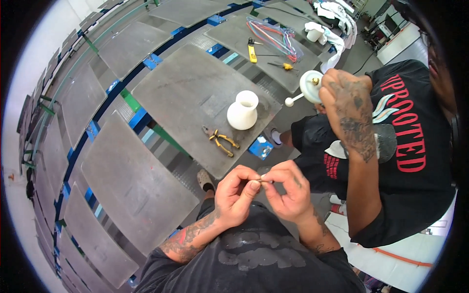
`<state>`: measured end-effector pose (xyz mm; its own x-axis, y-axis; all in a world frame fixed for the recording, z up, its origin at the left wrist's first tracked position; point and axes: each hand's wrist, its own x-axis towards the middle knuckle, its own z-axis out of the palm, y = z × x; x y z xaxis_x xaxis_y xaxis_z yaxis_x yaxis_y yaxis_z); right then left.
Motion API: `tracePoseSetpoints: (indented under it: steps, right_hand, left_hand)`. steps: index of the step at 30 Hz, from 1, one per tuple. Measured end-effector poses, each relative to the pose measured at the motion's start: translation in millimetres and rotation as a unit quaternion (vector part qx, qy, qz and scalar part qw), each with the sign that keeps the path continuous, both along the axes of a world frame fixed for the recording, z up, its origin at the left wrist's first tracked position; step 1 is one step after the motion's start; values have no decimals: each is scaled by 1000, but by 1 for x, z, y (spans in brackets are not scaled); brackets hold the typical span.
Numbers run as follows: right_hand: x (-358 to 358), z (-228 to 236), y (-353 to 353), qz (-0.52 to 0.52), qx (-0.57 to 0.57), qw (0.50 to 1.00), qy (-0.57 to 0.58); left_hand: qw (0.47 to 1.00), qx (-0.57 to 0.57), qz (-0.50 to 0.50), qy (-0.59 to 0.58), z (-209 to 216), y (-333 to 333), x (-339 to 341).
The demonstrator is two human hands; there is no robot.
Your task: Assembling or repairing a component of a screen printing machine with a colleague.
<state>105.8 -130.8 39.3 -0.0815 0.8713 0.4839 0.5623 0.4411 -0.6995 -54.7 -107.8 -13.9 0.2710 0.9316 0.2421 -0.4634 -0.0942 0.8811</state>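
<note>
The person's left hand (236,195) and right hand (291,191) meet in front of the chest, at the near side of the scene. Both pinch one small, dark, thin piece (262,180) between thumb and fingertips; it is mostly covered by the fingers, so its exact shape cannot be told. The piece is held up in the air, just beyond the near corner of a grey board (181,83).

On that board, toward its right side, a white vase (242,113) stands upright with its open mouth up. Pliers (221,140) with yellow and black handles lie just to its near left, apart from it, with their handles spread.

At the right, a co-worker's hand (348,107) grips a round white disc (309,86) with a brass-coloured knob on it; a white ball-ended rod (292,101) shows beside the disc. On a farther board (232,36) lie a yellow and black tool (252,51), a screwdriver (284,66) and a clear bag (276,39) of red and blue strips.
</note>
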Motion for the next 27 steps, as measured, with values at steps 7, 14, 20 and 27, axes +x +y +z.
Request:
tracePoseSetpoints:
  steps: [7, 14, 20, 27]
  right_hand:
    - [7, -7, -1, 29, -16, 999, 36]
    - [6, -13, -3, 30, -73, 994, 82]
    - [0, -9, 4, 30, -22, 999, 16]
    - [13, -5, 9, 17, -79, 995, 65]
  left_hand:
    - [990, -103, -85, -39, 2, 3, -14]
    - [991, -90, -99, -4, -6, 9, -16]
    - [991, -93, -96, 20, -11, 11, -18]
    - [938, -156, -218, 218, -61, 25, -24]
